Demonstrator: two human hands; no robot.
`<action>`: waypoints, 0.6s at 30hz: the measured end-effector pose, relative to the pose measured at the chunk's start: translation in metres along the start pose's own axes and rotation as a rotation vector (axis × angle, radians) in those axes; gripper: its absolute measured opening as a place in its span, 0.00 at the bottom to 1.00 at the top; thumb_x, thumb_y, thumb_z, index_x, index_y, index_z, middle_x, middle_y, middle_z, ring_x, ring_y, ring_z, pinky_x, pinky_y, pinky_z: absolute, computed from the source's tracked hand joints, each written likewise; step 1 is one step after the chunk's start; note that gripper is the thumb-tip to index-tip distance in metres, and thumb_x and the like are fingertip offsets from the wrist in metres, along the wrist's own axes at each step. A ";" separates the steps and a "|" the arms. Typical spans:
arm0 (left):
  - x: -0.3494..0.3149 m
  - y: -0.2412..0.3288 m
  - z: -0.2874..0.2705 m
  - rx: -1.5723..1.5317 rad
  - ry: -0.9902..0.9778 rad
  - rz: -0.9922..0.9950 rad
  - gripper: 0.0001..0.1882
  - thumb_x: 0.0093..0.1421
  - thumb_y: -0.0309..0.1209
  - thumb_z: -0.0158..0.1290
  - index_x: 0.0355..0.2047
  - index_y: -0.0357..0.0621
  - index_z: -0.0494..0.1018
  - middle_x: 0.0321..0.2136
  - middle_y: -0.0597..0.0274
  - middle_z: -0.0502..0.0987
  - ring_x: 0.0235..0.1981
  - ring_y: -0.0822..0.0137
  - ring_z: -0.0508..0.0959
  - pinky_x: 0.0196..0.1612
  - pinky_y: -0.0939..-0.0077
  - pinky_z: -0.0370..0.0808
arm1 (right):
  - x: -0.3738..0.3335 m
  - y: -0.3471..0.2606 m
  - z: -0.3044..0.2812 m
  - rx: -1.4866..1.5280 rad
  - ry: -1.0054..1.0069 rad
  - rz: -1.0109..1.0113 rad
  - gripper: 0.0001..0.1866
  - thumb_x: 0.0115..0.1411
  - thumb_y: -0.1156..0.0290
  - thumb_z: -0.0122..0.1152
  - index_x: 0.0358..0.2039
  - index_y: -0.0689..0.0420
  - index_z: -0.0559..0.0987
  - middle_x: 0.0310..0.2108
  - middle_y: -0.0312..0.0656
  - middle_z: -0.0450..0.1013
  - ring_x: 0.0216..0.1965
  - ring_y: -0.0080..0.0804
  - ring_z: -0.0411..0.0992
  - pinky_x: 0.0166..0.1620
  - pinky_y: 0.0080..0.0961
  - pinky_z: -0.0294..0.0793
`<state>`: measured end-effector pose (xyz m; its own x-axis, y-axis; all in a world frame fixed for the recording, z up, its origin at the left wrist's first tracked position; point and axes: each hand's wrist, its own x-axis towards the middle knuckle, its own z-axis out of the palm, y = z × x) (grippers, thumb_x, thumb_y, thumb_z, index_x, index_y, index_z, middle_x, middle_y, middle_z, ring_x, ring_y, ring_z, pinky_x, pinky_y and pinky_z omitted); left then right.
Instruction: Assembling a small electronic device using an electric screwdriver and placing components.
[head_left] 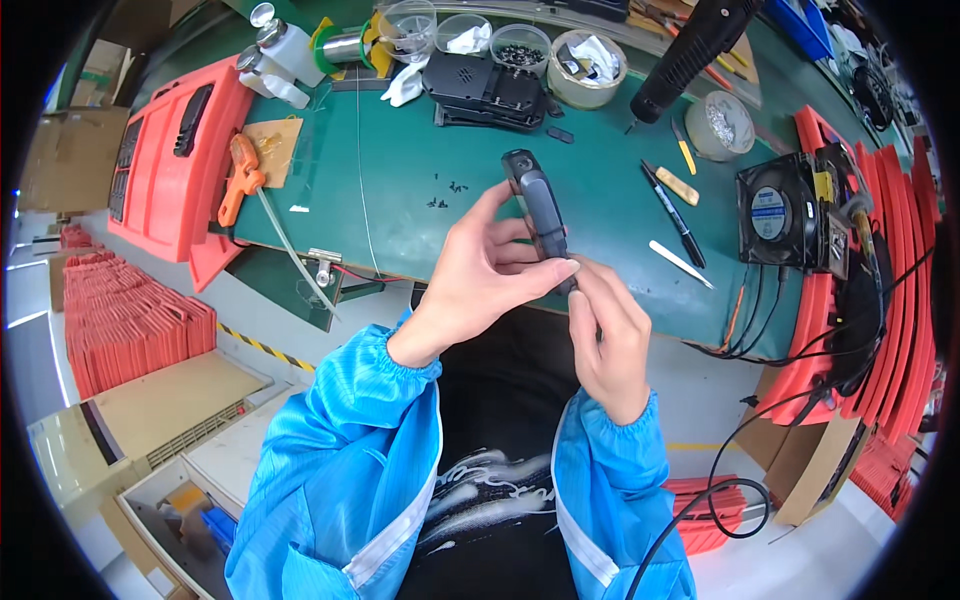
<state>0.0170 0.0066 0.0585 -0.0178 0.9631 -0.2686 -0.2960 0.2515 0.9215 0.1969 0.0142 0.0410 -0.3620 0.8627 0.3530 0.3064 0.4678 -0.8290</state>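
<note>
In the head view, the dark handheld device [540, 205] is held up over the near edge of the green worktop [610, 185], long and slim, tilted with its far end leaning a little left. The left hand [470, 260] carries it: the thumb lies across the near end and the fingers curl around the left side, closed on the casing. The right hand [612, 330] has its fingers narrow and bunched at that same near end; whether they pinch it or only touch it, I cannot tell.

The casing looks like hard plastic, so it should feel stiff and fairly light, giving little under a squeeze. Its smooth faces could turn slippery, and the narrow body may roll if held by one end alone. The best hold is probably along the long side edges near the middle, with the thumb opposite the fingers and pressure kept off the front face, which may scratch. The near end suits a light steadying touch. Small dark pieces [457, 187] lie on the worktop beyond the left hand, near a stack of black housings [485, 92]
</note>
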 end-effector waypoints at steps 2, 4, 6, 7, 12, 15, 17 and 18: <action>-0.001 -0.002 -0.002 -0.016 -0.010 -0.001 0.46 0.57 0.19 0.67 0.70 0.35 0.52 0.53 0.40 0.78 0.50 0.58 0.83 0.51 0.66 0.83 | 0.000 0.007 -0.004 -0.029 -0.081 -0.025 0.18 0.58 0.85 0.62 0.50 0.68 0.79 0.45 0.52 0.79 0.40 0.45 0.80 0.44 0.30 0.80; -0.001 -0.006 -0.002 0.020 0.005 0.034 0.47 0.56 0.21 0.69 0.70 0.32 0.52 0.51 0.44 0.79 0.48 0.61 0.83 0.49 0.69 0.84 | 0.002 0.010 -0.006 -0.022 -0.089 -0.040 0.17 0.58 0.85 0.62 0.50 0.68 0.79 0.45 0.52 0.79 0.39 0.45 0.80 0.44 0.30 0.80; -0.001 -0.007 0.001 0.044 0.012 0.049 0.48 0.55 0.22 0.70 0.70 0.31 0.52 0.50 0.46 0.79 0.46 0.63 0.84 0.48 0.71 0.84 | 0.002 0.013 -0.008 -0.010 -0.106 -0.070 0.17 0.58 0.86 0.60 0.48 0.67 0.79 0.44 0.52 0.79 0.39 0.46 0.80 0.43 0.31 0.80; -0.001 -0.008 0.002 0.067 0.007 0.036 0.49 0.55 0.22 0.70 0.70 0.31 0.51 0.50 0.46 0.79 0.47 0.63 0.83 0.48 0.71 0.84 | 0.000 0.014 -0.009 -0.006 -0.104 -0.069 0.17 0.58 0.86 0.60 0.48 0.67 0.79 0.44 0.52 0.79 0.39 0.46 0.80 0.43 0.31 0.80; -0.001 -0.006 0.005 0.096 -0.003 -0.014 0.47 0.54 0.19 0.69 0.69 0.35 0.54 0.53 0.43 0.77 0.50 0.59 0.83 0.52 0.66 0.83 | -0.004 0.016 -0.004 -0.025 -0.047 -0.029 0.15 0.56 0.87 0.59 0.45 0.67 0.79 0.43 0.52 0.79 0.38 0.47 0.80 0.42 0.33 0.80; -0.001 -0.008 0.005 0.071 -0.011 -0.022 0.46 0.54 0.18 0.69 0.68 0.36 0.54 0.54 0.43 0.77 0.50 0.59 0.82 0.52 0.65 0.83 | -0.006 0.019 -0.004 -0.001 -0.019 0.009 0.14 0.55 0.87 0.60 0.43 0.66 0.79 0.42 0.51 0.78 0.38 0.48 0.80 0.41 0.34 0.80; -0.001 -0.013 0.002 0.026 -0.024 -0.007 0.46 0.55 0.20 0.70 0.67 0.34 0.53 0.52 0.46 0.78 0.48 0.62 0.83 0.48 0.69 0.84 | -0.005 0.020 -0.004 -0.018 -0.007 -0.042 0.14 0.55 0.87 0.60 0.43 0.66 0.79 0.43 0.51 0.79 0.37 0.49 0.80 0.41 0.34 0.80; -0.001 -0.014 0.002 0.028 -0.030 -0.005 0.46 0.55 0.20 0.70 0.67 0.34 0.53 0.52 0.46 0.78 0.48 0.62 0.83 0.48 0.69 0.84 | -0.005 0.020 -0.004 -0.027 -0.001 -0.067 0.14 0.55 0.87 0.60 0.43 0.66 0.79 0.43 0.51 0.79 0.37 0.49 0.80 0.41 0.34 0.80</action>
<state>0.0228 0.0018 0.0462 0.0122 0.9640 -0.2655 -0.2693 0.2589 0.9276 0.2081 0.0201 0.0242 -0.3830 0.8293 0.4069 0.3053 0.5293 -0.7916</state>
